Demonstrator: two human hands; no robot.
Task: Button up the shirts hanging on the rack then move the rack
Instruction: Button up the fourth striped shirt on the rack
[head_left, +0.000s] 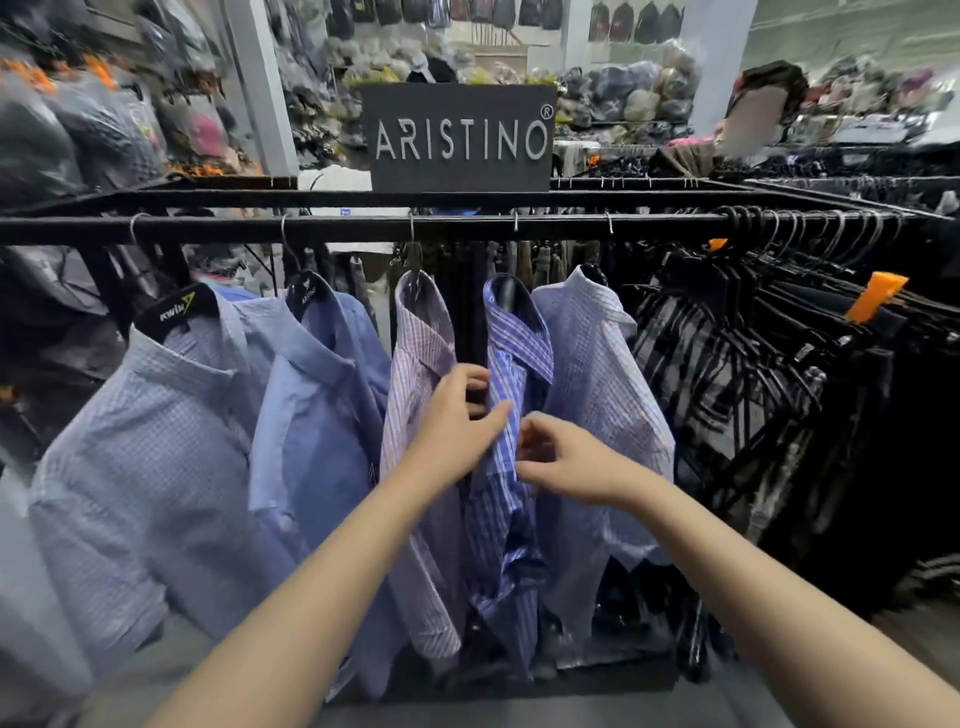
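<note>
Several shirts hang on the black rack rail (337, 227). A dark blue striped shirt (506, 519) hangs in the middle, between a pink striped shirt (421, 364) and a pale checked shirt (597, 384). My left hand (460, 415) grips the left front edge of the blue striped shirt just below the collar. My right hand (561, 462) pinches the same shirt's placket from the right, fingers curled on the cloth. The button itself is hidden by my fingers.
A plain blue shirt (322, 415) and a light checked shirt (156, 457) hang to the left. A black ARISTINO sign (460, 137) stands on the rack top. Many empty black hangers (753, 353) crowd the right. Bagged goods fill shelves behind.
</note>
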